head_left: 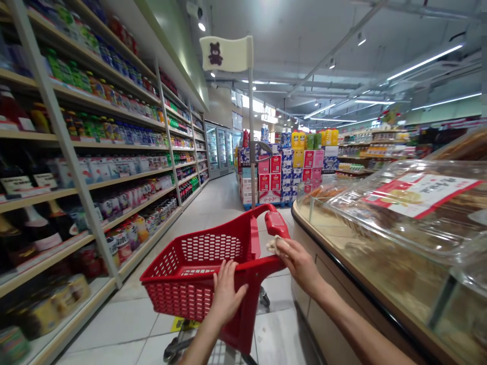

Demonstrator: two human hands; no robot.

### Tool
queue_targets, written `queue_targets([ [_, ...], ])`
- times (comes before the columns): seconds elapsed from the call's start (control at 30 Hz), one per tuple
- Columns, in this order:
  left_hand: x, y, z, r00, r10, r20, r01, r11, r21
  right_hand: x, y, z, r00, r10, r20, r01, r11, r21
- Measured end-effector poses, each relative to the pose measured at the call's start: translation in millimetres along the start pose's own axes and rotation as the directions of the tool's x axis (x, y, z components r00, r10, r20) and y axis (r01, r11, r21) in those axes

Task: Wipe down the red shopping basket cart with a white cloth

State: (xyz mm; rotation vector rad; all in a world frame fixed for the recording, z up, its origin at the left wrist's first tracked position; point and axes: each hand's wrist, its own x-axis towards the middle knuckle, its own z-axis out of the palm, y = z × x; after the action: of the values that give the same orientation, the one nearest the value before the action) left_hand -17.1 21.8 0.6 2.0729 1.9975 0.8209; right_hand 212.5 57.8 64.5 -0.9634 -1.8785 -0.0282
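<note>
A red shopping cart (198,263) with a perforated basket stands sideways in front of me. My left hand (227,291) lies on the near rim of the basket, its fingers stretched out and thumb apart. In my right hand (297,261) is a crumpled off-white cloth (274,245), pinched in the fingers against the cart's red handle (277,224). A grey pole (251,116) rises from the cart and carries a cream flag (226,53) with a dark bear on it. No goods show in the visible part of the basket.
Shelves of bottles and packs (114,132) line the left side. A glass-fronted bakery counter (342,274) runs close on the right, with clear plastic food boxes (403,203) on top. Stacked cartons (276,175) stand ahead; glass-door fridges (220,147) are farther back. The floor is tiled.
</note>
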Motion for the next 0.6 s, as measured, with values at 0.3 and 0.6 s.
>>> queue_targets([
  [0.3, -11, 4, -9, 0.999, 0.049, -0.018, -0.046, 0.990, 0.131, 11, -7, -3, 0.995, 0.015, 0.098, -0.023, 0.997, 0.077],
  [0.6, -19, 29, -9, 0.997, 0.078, 0.003, -0.077, 0.968, 0.240, -5, 3, -13, 0.980, 0.080, -0.181, -0.089, 0.995, -0.037],
])
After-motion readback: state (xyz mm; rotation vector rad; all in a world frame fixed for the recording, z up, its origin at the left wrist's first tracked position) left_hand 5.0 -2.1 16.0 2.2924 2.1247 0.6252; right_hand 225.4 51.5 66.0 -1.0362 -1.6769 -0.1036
